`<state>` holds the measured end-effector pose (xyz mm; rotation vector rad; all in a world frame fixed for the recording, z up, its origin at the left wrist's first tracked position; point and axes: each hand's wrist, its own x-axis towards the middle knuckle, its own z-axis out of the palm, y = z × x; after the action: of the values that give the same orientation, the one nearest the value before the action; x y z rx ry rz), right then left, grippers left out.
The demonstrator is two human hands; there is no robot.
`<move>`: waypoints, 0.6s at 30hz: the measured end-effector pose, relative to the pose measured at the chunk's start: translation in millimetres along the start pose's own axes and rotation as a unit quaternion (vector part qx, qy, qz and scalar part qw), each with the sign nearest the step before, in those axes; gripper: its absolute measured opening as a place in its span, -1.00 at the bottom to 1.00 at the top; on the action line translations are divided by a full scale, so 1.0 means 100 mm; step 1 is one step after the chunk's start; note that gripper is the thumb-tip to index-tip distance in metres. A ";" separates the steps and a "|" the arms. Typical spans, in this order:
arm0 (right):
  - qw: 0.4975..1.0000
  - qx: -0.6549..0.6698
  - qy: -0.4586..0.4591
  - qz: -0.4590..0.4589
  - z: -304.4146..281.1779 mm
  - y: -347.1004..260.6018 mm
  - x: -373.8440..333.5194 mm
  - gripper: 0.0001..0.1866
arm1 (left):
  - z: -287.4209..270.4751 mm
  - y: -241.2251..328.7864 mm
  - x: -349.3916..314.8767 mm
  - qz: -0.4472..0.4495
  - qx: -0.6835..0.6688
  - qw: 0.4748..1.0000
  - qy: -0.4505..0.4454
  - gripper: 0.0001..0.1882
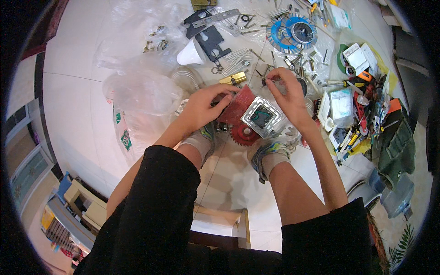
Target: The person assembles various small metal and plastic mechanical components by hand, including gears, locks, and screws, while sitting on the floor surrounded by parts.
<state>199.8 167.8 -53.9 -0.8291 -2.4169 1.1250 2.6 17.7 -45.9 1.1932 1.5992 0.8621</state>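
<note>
Right hand (289, 94) pinches a thin metal pin (268, 79) between fingertips, just above the square metal plate (262, 117); left hand (205, 106) lies clamped flat on the red piece (238, 106) under that plate, both resting over the feet; best keep that press firm and bring the pin down straight (I judge); screws (256, 55) crowd ahead, tools (362, 105) right; bare floor (73, 91) lies left.
</note>
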 end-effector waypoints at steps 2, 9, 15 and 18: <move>0.985 0.123 -0.018 0.116 -0.06 -0.16 -0.05 -0.87 | 0.00 -0.06 0.00 -0.003 -0.005 1.000 -0.001 -0.76; 0.981 0.129 -0.015 0.144 -0.09 -0.36 -0.23 -0.86 | -0.01 -0.04 0.00 0.015 0.030 0.999 0.007 -0.85; 0.968 0.192 -0.118 0.113 -0.01 -0.52 -0.25 -0.83 | -0.03 0.19 -0.03 0.051 0.049 0.997 0.004 -0.85; 0.949 0.236 -0.151 0.147 0.00 -0.55 -0.17 -0.86 | -0.03 0.26 0.00 0.054 0.059 0.996 -0.040 -0.85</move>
<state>193.0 127.9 -12.1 -0.9202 -2.1301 1.9751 7.2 24.5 -21.4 1.3919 1.5493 0.7868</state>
